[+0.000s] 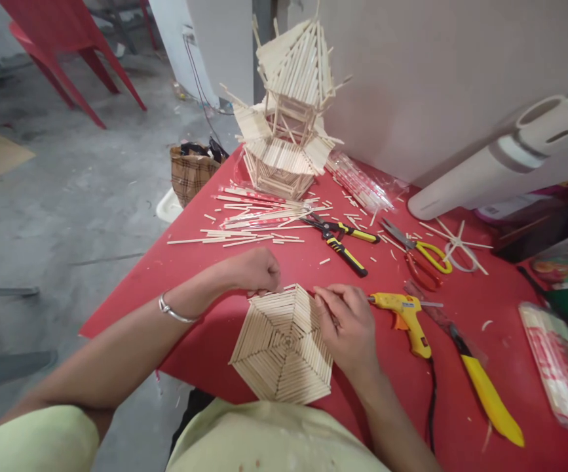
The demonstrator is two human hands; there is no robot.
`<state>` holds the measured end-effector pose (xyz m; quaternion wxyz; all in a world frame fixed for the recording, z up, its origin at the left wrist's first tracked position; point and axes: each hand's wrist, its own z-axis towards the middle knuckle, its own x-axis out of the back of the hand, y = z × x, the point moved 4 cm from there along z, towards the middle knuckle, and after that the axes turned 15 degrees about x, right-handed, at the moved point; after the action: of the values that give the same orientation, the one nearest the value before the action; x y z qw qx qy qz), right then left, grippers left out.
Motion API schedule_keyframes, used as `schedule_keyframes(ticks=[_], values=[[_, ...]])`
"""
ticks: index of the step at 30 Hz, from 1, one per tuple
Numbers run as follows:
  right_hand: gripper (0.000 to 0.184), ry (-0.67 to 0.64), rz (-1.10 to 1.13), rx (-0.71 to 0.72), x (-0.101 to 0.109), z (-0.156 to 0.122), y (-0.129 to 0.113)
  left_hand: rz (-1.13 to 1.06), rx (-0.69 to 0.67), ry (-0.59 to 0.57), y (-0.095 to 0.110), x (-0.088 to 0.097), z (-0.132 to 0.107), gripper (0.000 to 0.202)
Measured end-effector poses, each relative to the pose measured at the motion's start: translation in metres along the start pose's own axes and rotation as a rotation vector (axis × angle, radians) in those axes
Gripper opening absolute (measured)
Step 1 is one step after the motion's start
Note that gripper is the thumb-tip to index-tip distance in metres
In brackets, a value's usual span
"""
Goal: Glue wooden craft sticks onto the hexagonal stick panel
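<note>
A hexagonal panel of pale wooden sticks (289, 347), laid in a web-like pattern, lies on the red table in front of my body. At its far left corner my left hand (257, 270) is curled closed, with the fingertips turned down; what they hold, if anything, is hidden. My right hand (350, 321) is pinched closed over the panel's upper right edge, and I cannot make out anything between the fingers. Just right of that hand lies a yellow glue gun (404, 313), its nozzle pointing left towards the fingers.
A pagoda-like stick model (291, 111) stands at the back, with loose sticks (234, 237) before it. Black-and-yellow cutters (340, 239), pliers (418, 249) and a yellow-handled knife (490, 393) lie to the right. A white cylindrical device (480, 170) leans near the wall.
</note>
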<state>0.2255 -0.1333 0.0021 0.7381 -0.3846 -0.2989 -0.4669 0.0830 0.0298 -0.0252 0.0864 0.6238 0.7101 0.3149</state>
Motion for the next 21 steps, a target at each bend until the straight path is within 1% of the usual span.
schedule_keyframes(ticks=[7,13,16,21], values=[[0.023,-0.061,0.08,-0.001,-0.017,0.005,-0.001,-0.002,-0.003,-0.011,0.0,-0.001,0.0,0.012],[0.023,-0.06,0.094,0.002,-0.019,0.006,-0.002,-0.006,-0.035,0.018,0.001,-0.001,-0.002,0.014],[0.023,-0.061,0.098,-0.015,-0.02,0.005,-0.001,0.008,-0.025,0.036,0.002,-0.002,-0.002,0.014],[0.024,-0.061,0.128,-0.037,-0.024,0.003,0.001,0.024,-0.031,0.042,0.003,-0.003,-0.002,0.009]])
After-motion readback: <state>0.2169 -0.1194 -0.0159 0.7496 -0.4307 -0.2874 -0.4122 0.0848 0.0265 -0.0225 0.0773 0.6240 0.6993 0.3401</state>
